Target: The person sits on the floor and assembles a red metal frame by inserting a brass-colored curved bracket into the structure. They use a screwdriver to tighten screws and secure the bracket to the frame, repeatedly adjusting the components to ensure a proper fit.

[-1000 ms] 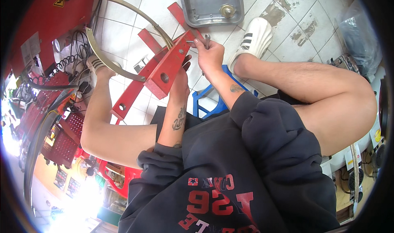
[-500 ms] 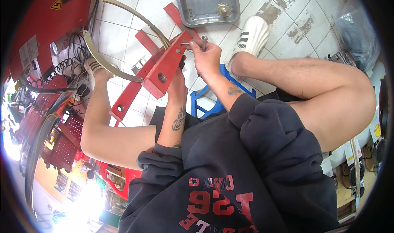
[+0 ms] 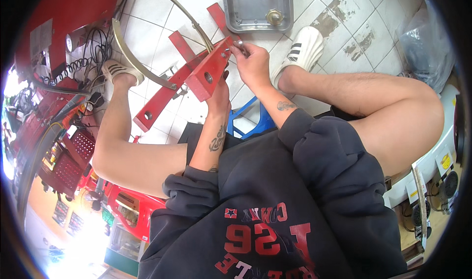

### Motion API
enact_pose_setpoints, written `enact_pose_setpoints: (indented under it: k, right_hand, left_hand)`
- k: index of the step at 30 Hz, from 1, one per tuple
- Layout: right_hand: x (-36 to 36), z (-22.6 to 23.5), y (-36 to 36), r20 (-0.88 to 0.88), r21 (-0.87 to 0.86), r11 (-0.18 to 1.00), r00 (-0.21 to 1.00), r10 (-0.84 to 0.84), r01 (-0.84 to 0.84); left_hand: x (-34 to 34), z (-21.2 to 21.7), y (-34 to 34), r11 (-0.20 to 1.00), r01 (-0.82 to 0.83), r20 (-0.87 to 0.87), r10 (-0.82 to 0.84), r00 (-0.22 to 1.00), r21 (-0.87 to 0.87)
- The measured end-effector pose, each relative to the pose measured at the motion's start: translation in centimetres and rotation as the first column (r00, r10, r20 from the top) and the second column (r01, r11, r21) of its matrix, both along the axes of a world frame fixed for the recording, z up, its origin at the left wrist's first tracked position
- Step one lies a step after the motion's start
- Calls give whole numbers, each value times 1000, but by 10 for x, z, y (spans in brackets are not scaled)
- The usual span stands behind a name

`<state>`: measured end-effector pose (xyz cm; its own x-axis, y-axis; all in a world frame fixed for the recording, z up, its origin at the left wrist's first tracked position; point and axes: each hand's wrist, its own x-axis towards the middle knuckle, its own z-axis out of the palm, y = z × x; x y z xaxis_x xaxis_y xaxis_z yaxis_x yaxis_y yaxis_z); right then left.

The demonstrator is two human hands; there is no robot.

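A red metal beam (image 3: pixel 200 81) with round holes slants in front of me, beside a second red bar (image 3: pixel 146 116) of the same colour. My left hand (image 3: pixel 219 96) is closed against the beam's underside, its fingers partly hidden behind it. At the beam's far end my right hand (image 3: pixel 254 66) pinches a small metal wrench (image 3: pixel 240 43), mostly covered by the fingers. A bolt (image 3: pixel 225 53) sticks out of the beam's face beside those fingertips. Curved brass-coloured strips (image 3: pixel 129 58) rise from the red frame. Metal hardware (image 3: pixel 180 91) shows between the two red pieces.
A grey metal tray (image 3: pixel 258 27) holding brass-coloured fittings lies on the tiled floor (image 3: pixel 314 48) ahead. Below my hands is a blue plastic stool (image 3: pixel 253 119). A red machine (image 3: pixel 64 13) and tangled black cables (image 3: pixel 96 50) stand left; a clear plastic bag (image 3: pixel 427 43) lies right.
The beam's near end has swung up and away from me, widening the gap to the second bar and exposing the hardware there. My right hand has turned the wrench slightly at the far end.
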<state>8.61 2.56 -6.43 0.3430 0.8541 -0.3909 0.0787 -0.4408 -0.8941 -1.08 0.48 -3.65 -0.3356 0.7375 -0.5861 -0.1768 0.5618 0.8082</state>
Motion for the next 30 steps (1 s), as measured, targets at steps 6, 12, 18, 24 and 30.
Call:
enact_pose_setpoints:
  k: [6, 12, 18, 24, 30]
  right_hand:
    - [12, 7, 11, -343, -218, 966, 938, 54, -136]
    - [17, 7, 23, -380, -373, 886, 916, 126, -276]
    - [14, -2, 29, -306, -351, 904, 942, 135, -244]
    - [10, -7, 4, -569, -168, 962, 818, 82, -214]
    - [20, -28, -2, -665, -59, 976, 737, 118, -209]
  left_hand:
    - [-8, 7, 0, 967, 192, -137, -170, 976, 168]
    - [-10, 26, 7, 989, 94, -34, -90, 995, 111]
    - [-13, -7, -5, 992, 58, -76, -50, 996, 110]
    - [-19, -10, -5, 998, -4, -32, 6, 999, 55]
    - [-13, -14, -7, 978, -153, 84, 142, 986, 141]
